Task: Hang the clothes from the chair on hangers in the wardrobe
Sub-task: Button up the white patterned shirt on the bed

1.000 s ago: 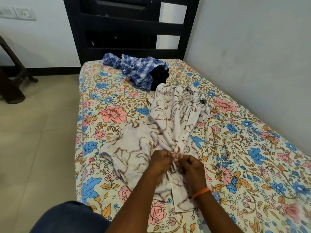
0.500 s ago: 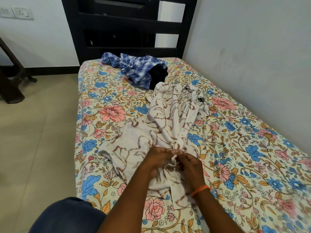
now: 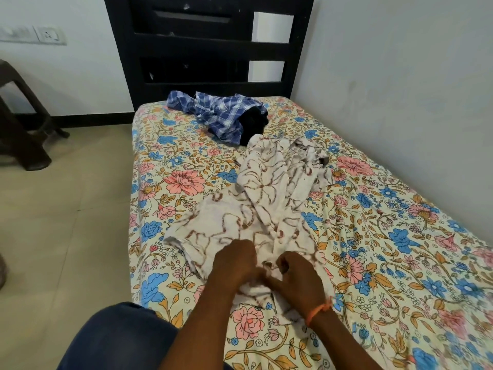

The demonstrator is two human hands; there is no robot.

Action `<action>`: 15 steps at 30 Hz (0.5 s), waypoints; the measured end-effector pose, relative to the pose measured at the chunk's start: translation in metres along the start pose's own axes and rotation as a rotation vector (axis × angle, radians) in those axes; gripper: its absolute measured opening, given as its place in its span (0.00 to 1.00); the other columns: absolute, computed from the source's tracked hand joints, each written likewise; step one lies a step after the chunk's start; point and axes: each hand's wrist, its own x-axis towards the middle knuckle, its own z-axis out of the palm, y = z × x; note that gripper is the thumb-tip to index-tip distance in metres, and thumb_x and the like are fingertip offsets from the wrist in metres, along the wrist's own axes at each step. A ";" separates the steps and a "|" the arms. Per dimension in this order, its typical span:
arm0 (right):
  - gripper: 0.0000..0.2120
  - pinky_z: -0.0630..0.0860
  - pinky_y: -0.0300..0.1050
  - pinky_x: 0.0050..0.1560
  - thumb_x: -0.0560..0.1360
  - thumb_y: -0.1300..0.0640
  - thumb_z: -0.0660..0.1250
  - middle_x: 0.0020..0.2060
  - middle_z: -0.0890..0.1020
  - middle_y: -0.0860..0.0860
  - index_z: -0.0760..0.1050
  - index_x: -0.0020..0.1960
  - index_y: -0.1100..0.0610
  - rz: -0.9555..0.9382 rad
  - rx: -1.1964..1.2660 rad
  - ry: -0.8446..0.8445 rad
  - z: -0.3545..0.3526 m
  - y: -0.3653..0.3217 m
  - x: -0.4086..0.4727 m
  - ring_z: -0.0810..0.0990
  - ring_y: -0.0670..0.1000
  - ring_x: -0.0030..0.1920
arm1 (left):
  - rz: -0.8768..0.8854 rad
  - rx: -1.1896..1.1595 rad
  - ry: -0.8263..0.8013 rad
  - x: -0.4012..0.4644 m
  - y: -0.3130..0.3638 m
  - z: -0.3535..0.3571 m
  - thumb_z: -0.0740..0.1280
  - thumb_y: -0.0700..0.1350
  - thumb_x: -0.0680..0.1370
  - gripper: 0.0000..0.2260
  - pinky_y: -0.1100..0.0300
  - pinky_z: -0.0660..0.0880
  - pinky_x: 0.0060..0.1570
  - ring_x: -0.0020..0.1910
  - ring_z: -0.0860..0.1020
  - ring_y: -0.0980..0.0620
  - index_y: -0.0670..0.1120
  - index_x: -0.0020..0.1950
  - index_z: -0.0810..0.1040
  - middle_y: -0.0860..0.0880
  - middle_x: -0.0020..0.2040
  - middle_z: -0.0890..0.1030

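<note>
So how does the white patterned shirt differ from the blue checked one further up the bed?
The white shirt has brown swirling lines; the blue shirt is checked. The white one lies stretched lengthwise with both hands gripping its near end; the blue one sits bunched and untouched by the headboard. Both lie crumpled on the floral bedsheet.

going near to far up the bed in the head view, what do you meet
left hand and right hand gripping the white patterned garment → blue plaid shirt with black garment → black headboard

crumpled white brown-patterned shirt lies lengthwise (rumpled blue checked shirt beyond).
</note>
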 end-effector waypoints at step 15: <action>0.07 0.77 0.47 0.27 0.78 0.64 0.66 0.34 0.83 0.63 0.76 0.44 0.68 0.430 0.790 -0.263 -0.032 -0.031 -0.013 0.80 0.60 0.29 | -0.035 0.027 -0.408 -0.010 -0.016 -0.016 0.69 0.38 0.69 0.08 0.61 0.72 0.30 0.27 0.74 0.50 0.44 0.32 0.74 0.46 0.30 0.74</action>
